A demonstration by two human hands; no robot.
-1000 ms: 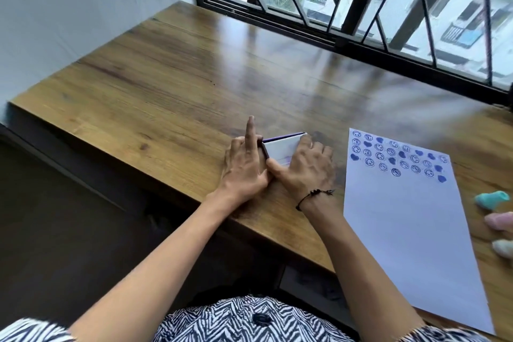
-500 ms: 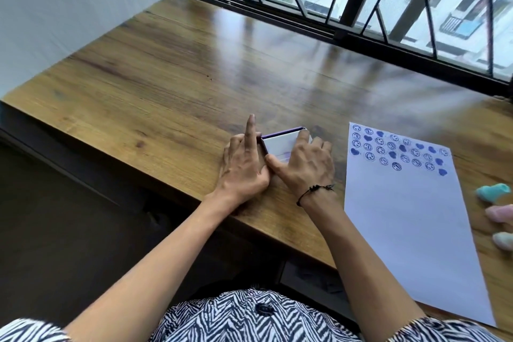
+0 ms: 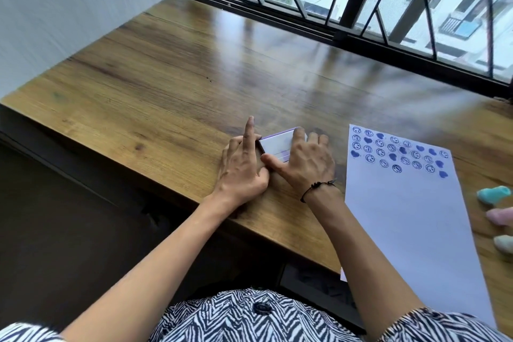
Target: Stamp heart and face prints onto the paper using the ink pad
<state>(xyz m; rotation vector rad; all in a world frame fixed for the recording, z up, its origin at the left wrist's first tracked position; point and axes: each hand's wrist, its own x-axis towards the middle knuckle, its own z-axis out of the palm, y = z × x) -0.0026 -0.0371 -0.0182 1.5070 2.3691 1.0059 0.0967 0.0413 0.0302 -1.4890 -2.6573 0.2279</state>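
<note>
paper (image 3: 410, 219) lay at the table's (image 3: 166, 86) near right edge, with blue heart and face prints in rows across its far end. three pastel stampers (image 3: 494, 195) sat just right of it. left of the paper, both hands clasped the ink pad (image 3: 276, 145): the left hand (image 3: 241, 166) against its left side, index finger raised, and the right hand (image 3: 304, 162) spread over the lid, thumb on the near edge.

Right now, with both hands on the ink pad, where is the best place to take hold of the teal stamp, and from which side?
Judging by its pose, grip the teal stamp across its narrow, rounded end, coming from above with the right hand. It lies on its side on the table, to the right of the paper, apart from the pink stamp, so fingers have room.
</note>
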